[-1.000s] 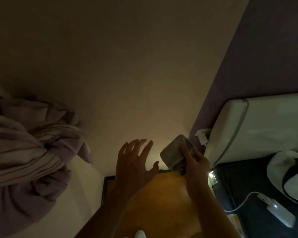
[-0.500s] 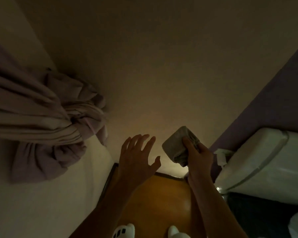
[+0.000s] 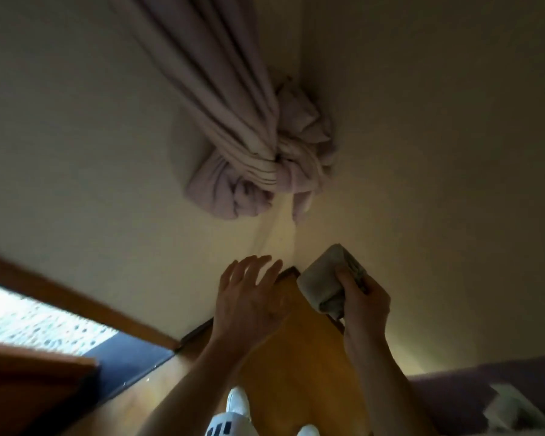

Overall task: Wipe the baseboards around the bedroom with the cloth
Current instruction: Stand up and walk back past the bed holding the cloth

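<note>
Two hands in play: your right hand [image 3: 364, 305] grips folded cloth [image 3: 323, 284] just above baseboard [image 3: 199, 331]; left hand [image 3: 249, 297] empty, fingers spread. Next move, likely: press cloth onto baseboard.

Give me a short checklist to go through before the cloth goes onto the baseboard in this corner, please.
1. The cloth is gripped in the right hand: ok.
2. The left hand is free, fingers spread: ok.
3. The baseboard is in view at the corner: ok.
4. The knotted curtain hangs above the baseboard, not over it: ok.
5. The cloth touches the baseboard: cannot tell.
</note>
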